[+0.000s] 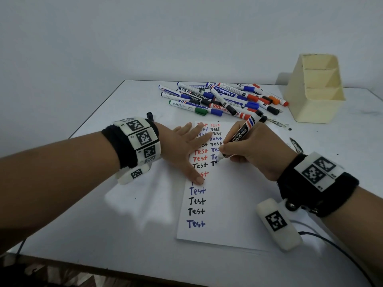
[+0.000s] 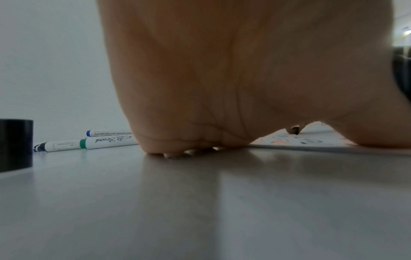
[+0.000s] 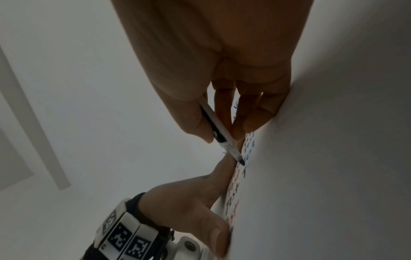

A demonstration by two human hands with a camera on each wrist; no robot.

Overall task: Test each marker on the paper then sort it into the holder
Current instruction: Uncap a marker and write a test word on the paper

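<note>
White paper lies flat on the bench, carrying two columns of "Test" in red, blue and black. Left hand rests on the paper's left part, fingers straight and spread, holding nothing. Right hand clamped on a black marker in a writing grip; tip touches the paper in the right column, beside a part-written black word. Marker tilted, rear end pointing far-right. Black cap stands upright on the bench, left of the left hand. Pile of capped markers far of the paper. Cream holder at far right, three compartments, no markers visible inside.
</note>
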